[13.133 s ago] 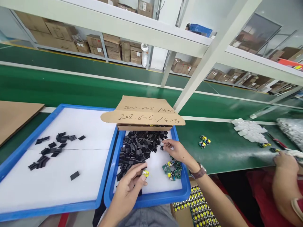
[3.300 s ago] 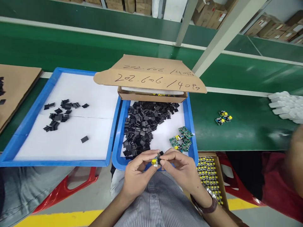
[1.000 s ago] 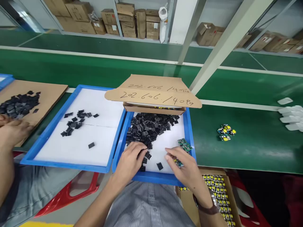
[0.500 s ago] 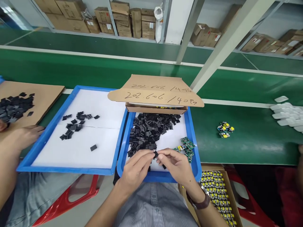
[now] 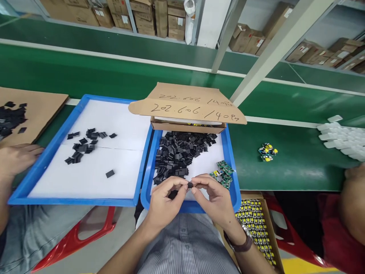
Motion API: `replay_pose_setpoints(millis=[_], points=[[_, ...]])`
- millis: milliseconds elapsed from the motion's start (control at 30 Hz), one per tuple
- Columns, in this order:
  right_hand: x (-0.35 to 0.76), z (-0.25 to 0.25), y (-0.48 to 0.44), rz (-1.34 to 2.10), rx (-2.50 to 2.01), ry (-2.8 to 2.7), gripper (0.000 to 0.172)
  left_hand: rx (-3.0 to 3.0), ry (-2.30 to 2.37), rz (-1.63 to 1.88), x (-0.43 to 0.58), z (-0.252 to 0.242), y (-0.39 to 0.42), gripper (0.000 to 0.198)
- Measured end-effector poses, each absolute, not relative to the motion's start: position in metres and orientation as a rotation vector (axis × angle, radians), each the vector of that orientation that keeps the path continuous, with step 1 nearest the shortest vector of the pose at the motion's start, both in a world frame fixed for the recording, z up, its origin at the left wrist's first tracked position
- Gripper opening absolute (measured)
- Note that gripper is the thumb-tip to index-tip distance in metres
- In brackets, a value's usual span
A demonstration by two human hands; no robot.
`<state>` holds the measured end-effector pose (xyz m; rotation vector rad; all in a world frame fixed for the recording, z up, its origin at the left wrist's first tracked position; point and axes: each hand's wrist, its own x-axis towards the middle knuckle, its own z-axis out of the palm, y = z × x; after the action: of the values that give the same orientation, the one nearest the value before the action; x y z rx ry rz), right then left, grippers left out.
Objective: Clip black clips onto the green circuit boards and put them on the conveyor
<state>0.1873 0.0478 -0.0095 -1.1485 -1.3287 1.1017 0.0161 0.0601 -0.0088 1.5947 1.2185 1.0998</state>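
Note:
My left hand (image 5: 164, 201) and my right hand (image 5: 215, 198) meet over the near edge of the right blue tray (image 5: 231, 160). Both pinch one small black part (image 5: 190, 185) between thumb and fingertips. Just beyond my hands lies a heap of the same black parts (image 5: 181, 154). A few green circuit boards (image 5: 222, 176) lie in the tray by my right hand. A wristwatch (image 5: 242, 239) sits on my right wrist.
A second blue tray (image 5: 42, 167) on the left holds a few black parts. An open cardboard box (image 5: 186, 110) stands behind the right tray. A box of yellow-topped boards (image 5: 255, 224) is at my right knee. Other people's hands show at the left (image 5: 15, 158) and right (image 5: 353, 173) edges.
My hands have drawn slightly nearer, still pinching the black part together. A second ago they were down in the tray, the left at the heap, the right by the boards.

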Motion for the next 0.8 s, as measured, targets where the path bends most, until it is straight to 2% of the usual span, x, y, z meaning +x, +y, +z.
replay_pose_setpoints(millis=[200,500,567,700,800], points=[[0.21,0.001,0.045,0.945,-1.139,-1.435,0.032,1.952,1.074,1.182,0.03,0.007,0.064,0.029],[0.233,0.008,0.034,0.799,-1.132,-1.398,0.025,2.049,0.867,1.318,0.055,0.012,0.065,0.03],[0.242,0.01,0.032,0.748,-1.13,-1.317,0.026,2.098,0.968,1.206,0.051,0.008,0.068,0.031],[0.267,0.006,0.027,0.622,-1.137,-1.17,0.028,2.378,1.075,0.644,0.036,-0.007,0.074,0.027],[0.281,-0.001,0.023,0.598,-1.163,-1.131,0.029,2.461,1.04,0.38,0.036,-0.018,0.073,0.028]])
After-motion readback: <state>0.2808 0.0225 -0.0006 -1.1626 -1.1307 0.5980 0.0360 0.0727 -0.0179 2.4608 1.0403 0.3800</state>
